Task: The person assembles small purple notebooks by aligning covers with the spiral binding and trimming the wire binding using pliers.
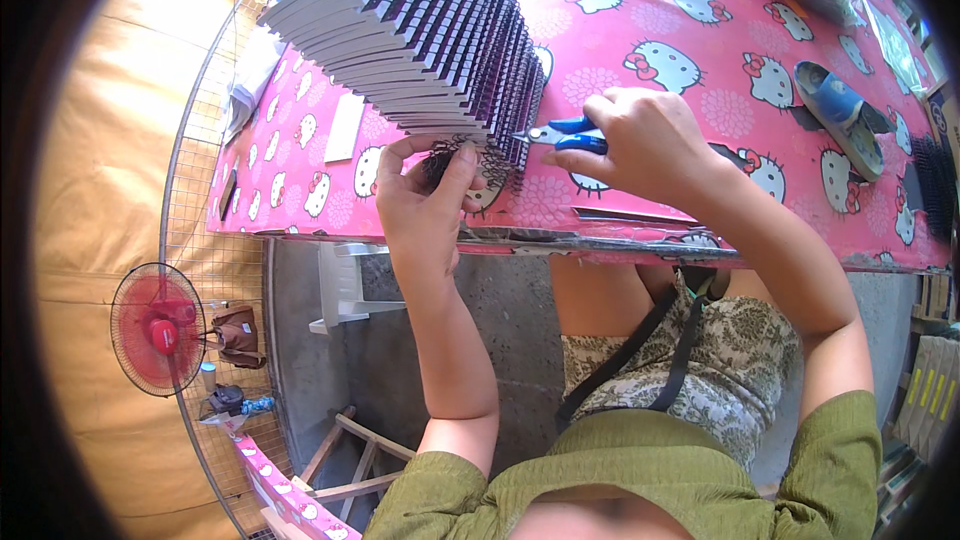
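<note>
A tall, leaning stack of wire-bound notebooks (400, 30) rises at the table's near left, its dark binding loops facing right. My left hand (420, 205) is closed at the foot of the stack, thumb and fingers pinching a tangle of black binding wire (437, 162). From the right, my right hand (655, 145) grips a small pair of blue-handled pliers (580, 140). Their metal tip points left and reaches the bindings low on the stack; whether the jaws bite on a wire is too small to tell.
A pink patterned cover lies over the table (725, 115). On it are a blue slipper (830, 95), a white card (343, 128), and black bristly strips (932, 185) at the right edge. A red fan (160, 330) and a white plastic stool (345, 285) stand lower left.
</note>
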The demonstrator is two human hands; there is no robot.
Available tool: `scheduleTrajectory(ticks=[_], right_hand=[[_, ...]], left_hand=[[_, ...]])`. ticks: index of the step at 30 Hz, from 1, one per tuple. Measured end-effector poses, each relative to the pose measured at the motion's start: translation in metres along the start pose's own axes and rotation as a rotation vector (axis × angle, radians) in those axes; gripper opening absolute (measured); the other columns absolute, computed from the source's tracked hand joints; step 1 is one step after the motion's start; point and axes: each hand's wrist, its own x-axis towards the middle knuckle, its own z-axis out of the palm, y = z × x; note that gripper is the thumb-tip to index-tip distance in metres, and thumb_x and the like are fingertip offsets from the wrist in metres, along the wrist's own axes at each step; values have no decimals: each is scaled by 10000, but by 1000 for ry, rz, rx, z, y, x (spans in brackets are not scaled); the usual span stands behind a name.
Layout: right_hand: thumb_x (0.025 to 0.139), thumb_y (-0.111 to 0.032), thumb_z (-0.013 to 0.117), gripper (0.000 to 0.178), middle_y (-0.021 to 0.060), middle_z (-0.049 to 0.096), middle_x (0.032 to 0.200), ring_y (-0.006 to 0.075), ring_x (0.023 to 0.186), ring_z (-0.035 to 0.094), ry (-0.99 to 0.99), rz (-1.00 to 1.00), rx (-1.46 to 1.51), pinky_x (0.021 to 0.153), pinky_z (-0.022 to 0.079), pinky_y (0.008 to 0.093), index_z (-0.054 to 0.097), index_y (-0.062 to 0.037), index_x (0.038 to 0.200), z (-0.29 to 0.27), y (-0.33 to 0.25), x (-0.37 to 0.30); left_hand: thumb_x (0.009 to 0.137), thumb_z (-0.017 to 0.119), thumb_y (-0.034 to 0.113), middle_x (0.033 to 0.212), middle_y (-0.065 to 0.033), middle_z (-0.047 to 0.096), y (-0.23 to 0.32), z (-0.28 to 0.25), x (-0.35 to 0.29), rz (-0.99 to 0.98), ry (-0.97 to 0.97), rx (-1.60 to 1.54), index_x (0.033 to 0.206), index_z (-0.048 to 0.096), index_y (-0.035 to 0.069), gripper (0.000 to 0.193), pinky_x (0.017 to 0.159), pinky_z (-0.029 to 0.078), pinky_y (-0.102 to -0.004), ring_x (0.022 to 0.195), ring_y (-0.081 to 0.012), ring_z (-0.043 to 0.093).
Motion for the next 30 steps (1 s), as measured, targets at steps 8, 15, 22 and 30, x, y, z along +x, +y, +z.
scheduleTrajectory(ticks=[8,15,22,30], right_hand=[[780,-537,643,534,131,595,666,285,589,610,-140,18,70,562,501,384,601,-7,732,6,-7,13],[760,-558,651,549,135,618,675,281,617,646,419,-180,-63,580,512,381,635,-10,736,23,7,1],[764,-557,642,554,141,621,731,278,659,649,-207,64,73,609,514,381,633,-2,755,12,-10,13],[792,-554,621,547,125,603,620,284,566,624,381,-187,-20,545,498,384,611,-16,695,35,8,1]], left_hand=[[743,765,43,834,-144,643,-6,5,-2,44,6,42,1069,459,-12,451,485,459,-233,649,-142,604],[735,773,53,847,-141,641,-9,1,-2,-22,-10,43,1074,463,-12,463,481,451,-223,627,-128,591],[724,795,86,851,-132,646,-18,2,0,-10,-32,53,1066,487,-5,469,471,440,-210,615,-116,584],[740,770,61,819,-119,649,-18,3,-5,-42,-31,65,1055,495,-2,423,464,444,-201,629,-112,596]])
